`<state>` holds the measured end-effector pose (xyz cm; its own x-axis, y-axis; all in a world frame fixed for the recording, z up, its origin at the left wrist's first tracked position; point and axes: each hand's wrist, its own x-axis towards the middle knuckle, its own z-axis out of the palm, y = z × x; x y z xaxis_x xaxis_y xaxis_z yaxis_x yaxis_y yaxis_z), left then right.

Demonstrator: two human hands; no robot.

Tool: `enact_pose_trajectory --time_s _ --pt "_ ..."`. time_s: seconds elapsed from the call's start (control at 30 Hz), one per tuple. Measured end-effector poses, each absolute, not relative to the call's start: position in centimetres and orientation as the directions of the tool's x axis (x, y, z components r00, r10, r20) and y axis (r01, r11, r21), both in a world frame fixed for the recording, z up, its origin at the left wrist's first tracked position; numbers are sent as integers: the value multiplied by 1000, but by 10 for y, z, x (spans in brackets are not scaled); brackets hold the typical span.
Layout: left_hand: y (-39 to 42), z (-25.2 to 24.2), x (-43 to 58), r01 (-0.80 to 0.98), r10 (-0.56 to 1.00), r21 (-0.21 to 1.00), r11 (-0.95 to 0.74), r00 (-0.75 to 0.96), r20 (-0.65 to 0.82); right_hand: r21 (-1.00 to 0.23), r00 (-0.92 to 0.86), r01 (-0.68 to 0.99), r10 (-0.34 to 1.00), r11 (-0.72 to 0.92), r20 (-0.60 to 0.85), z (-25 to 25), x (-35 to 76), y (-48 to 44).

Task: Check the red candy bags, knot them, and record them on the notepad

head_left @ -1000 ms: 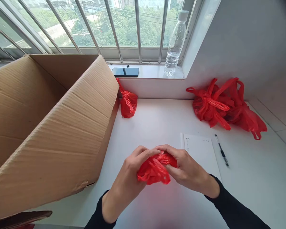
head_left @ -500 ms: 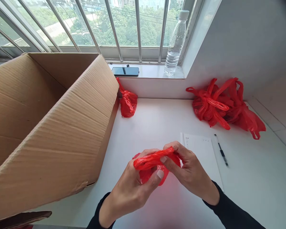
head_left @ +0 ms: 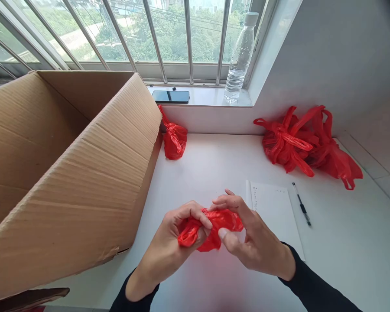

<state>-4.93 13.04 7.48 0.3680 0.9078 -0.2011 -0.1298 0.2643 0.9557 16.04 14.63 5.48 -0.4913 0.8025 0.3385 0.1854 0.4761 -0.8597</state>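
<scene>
A crumpled red plastic bag [head_left: 216,232] is held above the white table [head_left: 211,173]. My left hand [head_left: 178,242] is closed round its bunched left end, with a twisted loop poking out below the fingers. My right hand [head_left: 250,234] is at the bag's right side, fingers and thumb spread apart; its fingertips lie against or just over the plastic. What the bag contains, if anything, is hidden. A sheet of paper [head_left: 276,208] with small writing lies behind the right hand, and a pen [head_left: 301,204] rests to its right.
A large open cardboard box [head_left: 94,186] fills the left side. One tied red bag [head_left: 175,141] stands by its far corner; more red bags [head_left: 299,143] are heaped at the back right against the wall. On the windowsill are a phone [head_left: 170,96] and a water bottle [head_left: 238,60].
The left hand has gathered the bag's upper folds into its grip. My right fingers have loosened from the rim and spread, and the bag now hangs out toward the right.
</scene>
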Motion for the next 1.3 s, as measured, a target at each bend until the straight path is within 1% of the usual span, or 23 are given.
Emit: enact_pose_trajectory --time_s 0.07,0.1,0.13,0.2,0.23,0.27,0.33,0.37,0.43,0.53,0.6,0.67,0.77,0.8,0.87,0.93,1.0,1.07,1.17,1.23,1.3 --pt "129 70 -48 36 949 996 86 301 -93 -922 -481 209 855 326 193 53 160 149" --pt "128 67 -46 136 965 990 -37 261 0 -952 -467 214 879 220 98 53 160 151" --pt "128 63 -44 231 967 958 -167 228 113 -973 -457 203 890 105 1 53 160 153" --pt "127 55 -40 361 914 841 -403 216 345 -982 -479 160 862 -99 -165 53 160 157" --pt "127 50 -38 392 870 776 -493 228 437 -977 -519 140 828 -163 -213 53 161 159" --pt "126 46 -37 411 830 722 -556 244 501 -974 -569 122 790 -193 -228 53 161 161" --pt "125 41 -36 434 785 658 -616 263 561 -978 -655 97 728 -185 -203 52 161 164" --pt "125 39 -36 450 779 641 -622 267 568 -981 -676 85 713 -175 -186 52 162 165" --pt "123 38 -37 505 794 620 -601 288 535 -983 -669 65 723 -174 -172 52 162 165" --pt "120 35 -39 587 834 593 -551 353 425 -982 -590 82 785 -172 -187 53 163 164" --pt "116 28 -44 623 853 583 -522 371 367 -983 -521 134 835 -127 -179 50 167 164" --pt "110 16 -52 666 881 578 -472 335 334 -969 -421 232 889 -84 -178 42 175 166" --pt "97 -2 -71 739 943 592 -321 194 269 -922 -233 378 955 -87 -185 26 191 170" --pt "94 -5 -78 753 960 603 -266 152 233 -914 -192 394 964 -97 -186 22 195 170" --pt "89 -6 -86 757 977 620 -205 122 174 -925 -146 363 973 -116 -180 15 200 169" --pt "89 -1 -85 746 971 622 -238 168 169 -950 -118 284 978 -131 -171 12 196 164" --pt "96 4 -75 730 944 599 -330 254 210 -970 -100 208 984 -126 -150 9 183 157" --pt "105 2 -60 731 914 549 -404 333 230 -980 -113 187 989 -69 -91 3 166 148" --pt "119 -17 -39 779 914 480 -403 370 167 -962 -162 262 986 70 28 -19 143 136" --pt "123 -37 -32 813 926 448 -372 358 120 -932 -197 337 978 133 68 -38 133 130" --pt "123 -56 -30 831 931 423 -360 349 107 -891 -214 415 972 184 101 -58 129 125"
